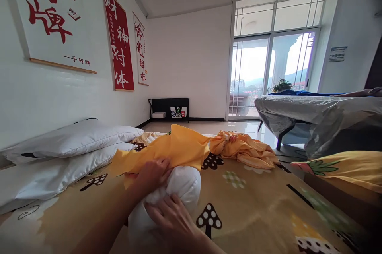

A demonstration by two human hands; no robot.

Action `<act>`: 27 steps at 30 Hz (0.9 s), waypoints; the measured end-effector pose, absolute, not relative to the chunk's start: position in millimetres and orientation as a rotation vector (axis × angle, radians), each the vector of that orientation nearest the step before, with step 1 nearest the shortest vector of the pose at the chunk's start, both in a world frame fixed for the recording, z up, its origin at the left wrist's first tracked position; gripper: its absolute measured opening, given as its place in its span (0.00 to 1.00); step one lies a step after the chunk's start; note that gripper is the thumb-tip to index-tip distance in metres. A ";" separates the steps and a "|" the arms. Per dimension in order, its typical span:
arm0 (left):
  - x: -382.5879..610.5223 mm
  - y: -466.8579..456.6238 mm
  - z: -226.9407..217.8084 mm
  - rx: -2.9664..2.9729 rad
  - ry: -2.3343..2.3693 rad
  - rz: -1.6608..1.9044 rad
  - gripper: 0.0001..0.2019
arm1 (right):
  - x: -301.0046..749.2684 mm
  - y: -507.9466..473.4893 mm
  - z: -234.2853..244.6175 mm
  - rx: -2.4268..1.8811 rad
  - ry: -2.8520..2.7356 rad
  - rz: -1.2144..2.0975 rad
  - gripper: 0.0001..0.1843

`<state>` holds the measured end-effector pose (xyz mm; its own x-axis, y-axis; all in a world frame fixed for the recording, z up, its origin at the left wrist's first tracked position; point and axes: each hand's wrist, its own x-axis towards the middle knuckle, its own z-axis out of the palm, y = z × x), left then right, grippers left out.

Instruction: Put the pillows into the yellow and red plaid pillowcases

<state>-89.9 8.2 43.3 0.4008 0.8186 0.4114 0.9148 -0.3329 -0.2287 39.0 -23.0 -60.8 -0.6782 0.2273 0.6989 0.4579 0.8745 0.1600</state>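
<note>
A white pillow (185,184) lies on the bed in front of me, its far end inside a yellow pillowcase (179,146). My left hand (153,172) is closed on the pillowcase's open edge beside the pillow. My right hand (173,216) rests on the near part of the pillow, fingers pressed into the white fabric. A crumpled yellow cloth (243,148) lies just beyond the pillowcase.
The bed has a yellow sheet (253,206) printed with mushrooms. Two bare white pillows (74,138) are stacked at the left by the wall. A grey-covered table (313,115) stands at the right, with a glass balcony door (268,75) behind it.
</note>
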 end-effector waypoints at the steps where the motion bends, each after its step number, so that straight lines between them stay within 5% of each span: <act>1: -94.6 7.0 40.7 -2.276 -1.500 -0.319 0.08 | 39.1 -22.9 -61.8 -0.483 -2.327 -0.429 0.25; 9: -100.5 0.7 28.0 -2.143 -1.619 -0.252 0.13 | 20.7 -20.1 -72.2 -0.304 -2.187 -0.541 0.12; 19: -128.2 -1.4 42.7 -1.944 -1.723 -0.672 0.09 | 49.0 -13.0 -58.8 -0.505 -1.950 -0.632 0.23; 27: -126.0 14.1 20.1 -1.885 -1.207 -1.110 0.11 | 22.4 35.6 -40.5 -0.755 -1.802 -0.520 0.23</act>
